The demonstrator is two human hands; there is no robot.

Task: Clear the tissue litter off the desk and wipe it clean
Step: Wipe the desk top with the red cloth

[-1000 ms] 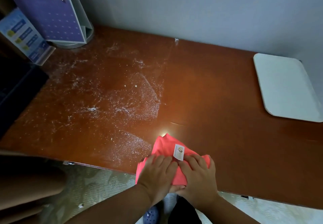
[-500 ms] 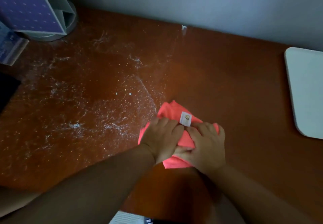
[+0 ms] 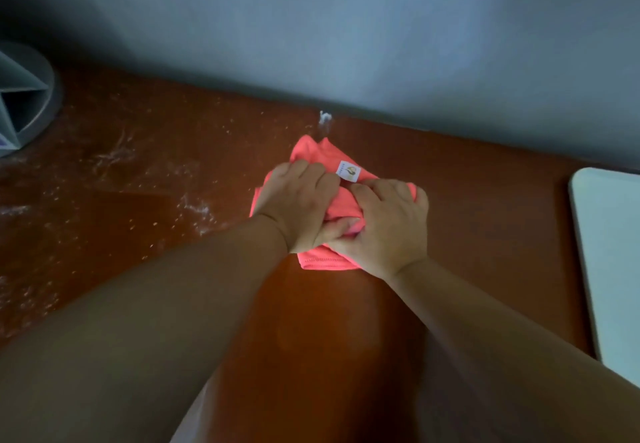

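Two bare forearms reach in from the near edge over the brown desk (image 3: pixel 467 207). The left hand (image 3: pixel 298 205) and right hand (image 3: pixel 388 224) lie side by side on a folded pink cloth (image 3: pixel 323 262), touching each other at the thumbs. Both have their fingers bent down into the fabric, which bunches up between them, so each hand grips the cloth while bearing down on it. A white label (image 3: pixel 349 171) shows on the cloth just beyond the fingertips, and the cloth's far corner points at the wall.

Left of the cloth, the desk carries white flecks and streaks of tissue dust (image 3: pixel 197 205), spread out towards the left edge. A small white tissue scrap (image 3: pixel 325 118) sits just beyond the cloth's far corner, where the desk meets the grey-blue wall (image 3: pixel 346 44).

At the far left stands a grey round-based holder (image 3: pixel 31 96). A white tray (image 3: pixel 609 252) lies along the right edge, well apart from the hands.
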